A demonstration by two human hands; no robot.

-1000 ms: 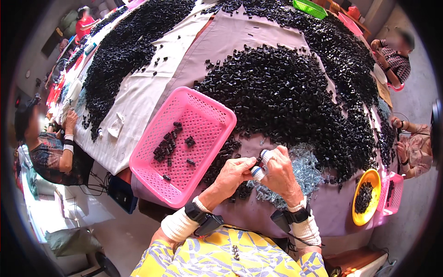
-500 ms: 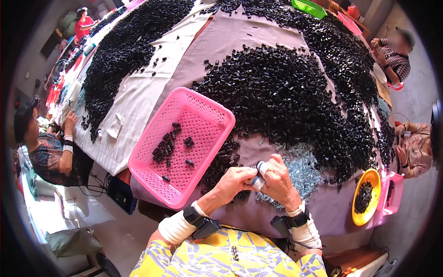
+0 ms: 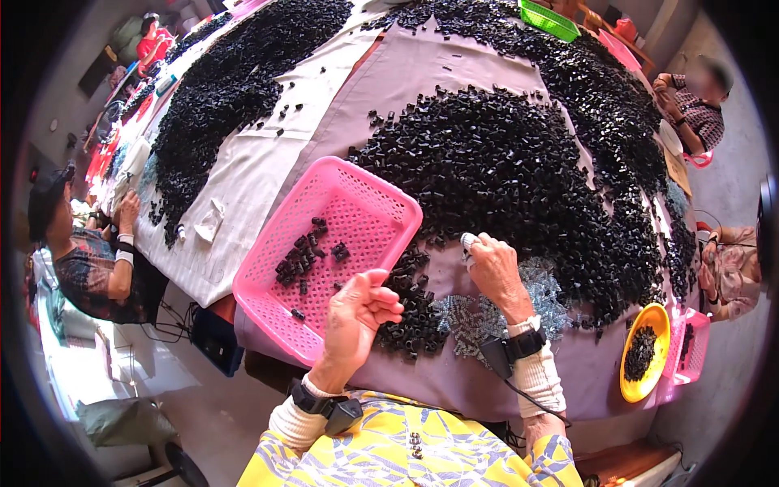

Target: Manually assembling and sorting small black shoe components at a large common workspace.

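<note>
My left hand [image 3: 355,318] hovers at the near right rim of a pink perforated basket [image 3: 250,272]. Its palm is turned up, the fingers loosely bent and apart, with nothing seen in it. Inside the basket lie several small black plastic parts [image 3: 302,258]. My right hand [image 3: 495,269] is over the cloth at the near edge of a large heap of black parts [image 3: 495,162], fingers bent together, white tape around one finger. Whatever those fingertips hold, if anything, is hidden. Beneath my right wrist spreads a pile of small clear bluish pieces [image 3: 466,326].
A yellow bowl [image 3: 664,345] of black parts and a smaller pink basket [image 3: 694,349] stand at the right. A green basket [image 3: 549,20] sits far back. Other people work along the left and right sides. A white crumpled cloth [image 3: 208,221] lies left of the big basket.
My hands, together before around a small white-and-blue thing, have separated. The left has moved left to the basket, opening; the right has moved up toward the black heap.
</note>
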